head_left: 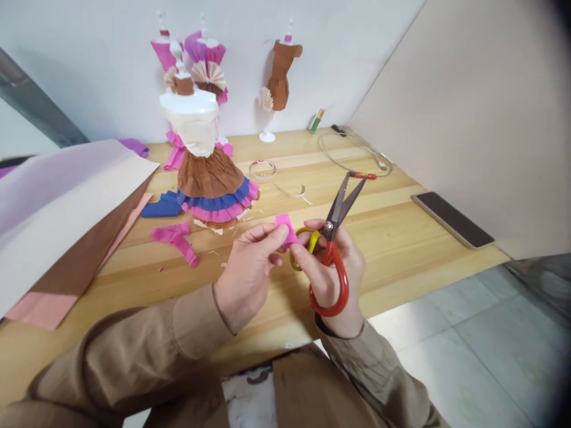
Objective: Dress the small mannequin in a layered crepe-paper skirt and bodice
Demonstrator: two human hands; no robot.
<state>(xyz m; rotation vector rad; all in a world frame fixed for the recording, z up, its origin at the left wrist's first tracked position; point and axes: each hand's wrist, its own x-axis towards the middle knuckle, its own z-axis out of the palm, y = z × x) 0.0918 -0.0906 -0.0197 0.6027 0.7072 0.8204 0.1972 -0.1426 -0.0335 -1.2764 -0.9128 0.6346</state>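
My left hand [252,270] pinches a small folded piece of pink crepe paper [286,229] between thumb and fingers. Its lower right corner meets the fingertips of my right hand [341,273]. That hand also holds scissors [331,229] with one red and one yellow handle, blades slightly parted and pointing up and away. Beyond my left hand stands a small white dress form [190,113] with a cream bodice and a tiered paper skirt [212,184] of brown, blue and pink ruffles. A pink paper strip [178,238] lies left of my left hand.
Large paper sheets [71,208] cover the table's left side. Dressed mini forms stand along the wall, one in a brown dress [281,77]. A bangle-like ring [263,170], a cable [357,156], a green bottle [317,121] and a phone [452,219] lie or stand farther right.
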